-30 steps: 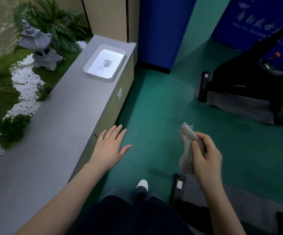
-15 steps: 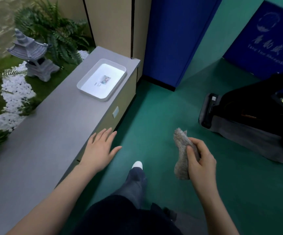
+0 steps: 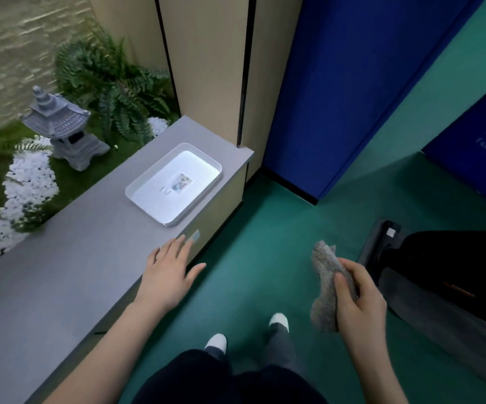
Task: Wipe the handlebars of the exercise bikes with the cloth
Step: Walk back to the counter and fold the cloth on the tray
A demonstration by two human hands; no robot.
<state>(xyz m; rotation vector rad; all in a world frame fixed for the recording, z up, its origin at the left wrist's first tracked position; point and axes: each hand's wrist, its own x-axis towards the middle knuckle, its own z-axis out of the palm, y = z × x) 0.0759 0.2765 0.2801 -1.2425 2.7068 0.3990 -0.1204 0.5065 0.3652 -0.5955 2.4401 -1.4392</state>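
My right hand [image 3: 360,298] grips a bunched grey cloth [image 3: 325,282] over the green floor, fingers and thumb curled round it. My left hand [image 3: 167,272] hovers flat with straight fingers over the edge of the grey counter [image 3: 61,281], holding nothing. At the right edge lies the black base of an exercise bike [image 3: 428,258] on a grey mat [image 3: 440,322]. No handlebars are in view.
A white tray [image 3: 174,185] sits on the counter's far end. Behind the counter are a stone lantern [image 3: 61,126], ferns [image 3: 113,83] and white pebbles. Blue padded panels [image 3: 338,83] and beige wall panels stand ahead. My white shoes [image 3: 278,319] stand on the green floor.
The view has swung left and forward, so the bike has slid toward the right edge and the tray has come nearer. Both hands keep their poses; the right still holds the cloth.
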